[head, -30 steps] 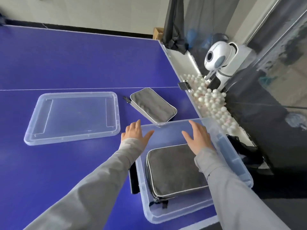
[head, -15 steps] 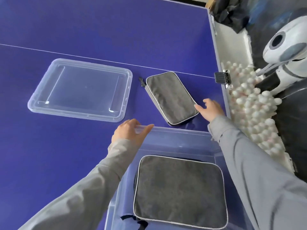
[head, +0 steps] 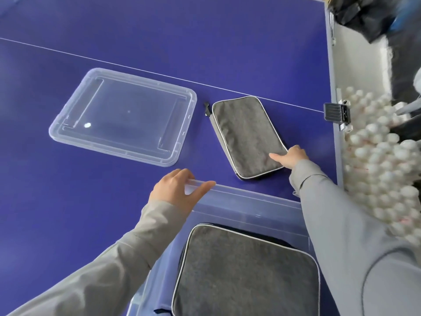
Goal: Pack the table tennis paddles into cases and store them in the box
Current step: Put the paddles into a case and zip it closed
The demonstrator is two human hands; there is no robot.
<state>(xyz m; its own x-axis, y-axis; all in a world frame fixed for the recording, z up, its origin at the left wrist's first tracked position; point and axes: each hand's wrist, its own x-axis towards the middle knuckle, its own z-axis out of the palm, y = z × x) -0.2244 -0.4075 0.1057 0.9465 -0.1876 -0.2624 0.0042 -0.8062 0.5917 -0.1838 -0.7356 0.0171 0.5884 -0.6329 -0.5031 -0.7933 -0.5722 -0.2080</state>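
A grey paddle case [head: 245, 135] with white piping lies flat on the blue table beyond the clear plastic box [head: 250, 201]. My right hand [head: 290, 157] grips the case's near right corner, thumb on top. My left hand [head: 177, 191] holds the box's far left rim. Inside the box lies a second grey case [head: 246, 274], zipped and flat. No bare paddle is visible.
The box's clear lid [head: 123, 115] rests upside down on the table to the left. A white centre line crosses the table. Past the right edge a trough holds several white balls [head: 376, 160], next to a net clamp [head: 337, 112].
My right hand left the box, reached forward and took hold of the loose case's corner. My left hand stayed on the box rim. The camera tilted further down.
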